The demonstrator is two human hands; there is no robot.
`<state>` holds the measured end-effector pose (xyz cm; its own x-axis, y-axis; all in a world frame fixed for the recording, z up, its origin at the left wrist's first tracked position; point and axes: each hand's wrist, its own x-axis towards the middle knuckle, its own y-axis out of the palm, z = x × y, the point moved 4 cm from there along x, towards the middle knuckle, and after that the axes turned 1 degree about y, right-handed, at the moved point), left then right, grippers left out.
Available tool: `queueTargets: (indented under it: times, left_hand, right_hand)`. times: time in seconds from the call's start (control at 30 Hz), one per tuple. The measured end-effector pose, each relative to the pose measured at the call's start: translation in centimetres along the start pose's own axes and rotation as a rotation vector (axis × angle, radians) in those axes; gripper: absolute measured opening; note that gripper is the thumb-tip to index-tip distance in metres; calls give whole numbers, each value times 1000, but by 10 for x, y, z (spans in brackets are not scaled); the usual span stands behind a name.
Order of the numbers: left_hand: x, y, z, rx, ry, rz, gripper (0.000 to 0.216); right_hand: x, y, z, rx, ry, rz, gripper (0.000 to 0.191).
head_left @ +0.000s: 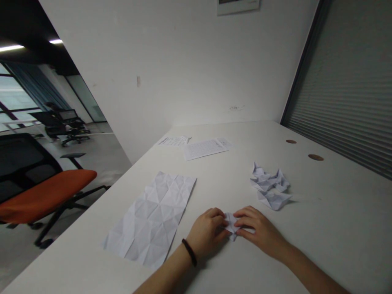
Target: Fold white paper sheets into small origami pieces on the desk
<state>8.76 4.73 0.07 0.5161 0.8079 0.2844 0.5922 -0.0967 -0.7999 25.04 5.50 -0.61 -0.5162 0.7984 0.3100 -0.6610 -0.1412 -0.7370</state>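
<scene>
My left hand [208, 232] and my right hand [260, 230] meet near the front of the white table [321, 212]. Both pinch a small folded piece of white paper [231, 223] that rests on the tabletop between their fingertips. A dark band circles my left wrist. Left of my hands lies a creased, unfolded sheet of white paper [153, 218], flat on the table. Beyond my right hand sit several small folded paper figures [269, 188] in a loose cluster.
Two printed sheets [205, 148] lie at the far end of the table near the wall. Two round cable holes [315, 157] sit at the right by the shuttered panel. An orange office chair [45, 196] stands off the table's left edge.
</scene>
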Motion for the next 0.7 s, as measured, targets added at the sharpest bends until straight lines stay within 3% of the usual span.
queueTargets:
  times: [0.7]
  left_hand:
    - [0,-1,1,-44,-81,-14,13]
  right_hand:
    - [1,3,-4,43,38,-15,12]
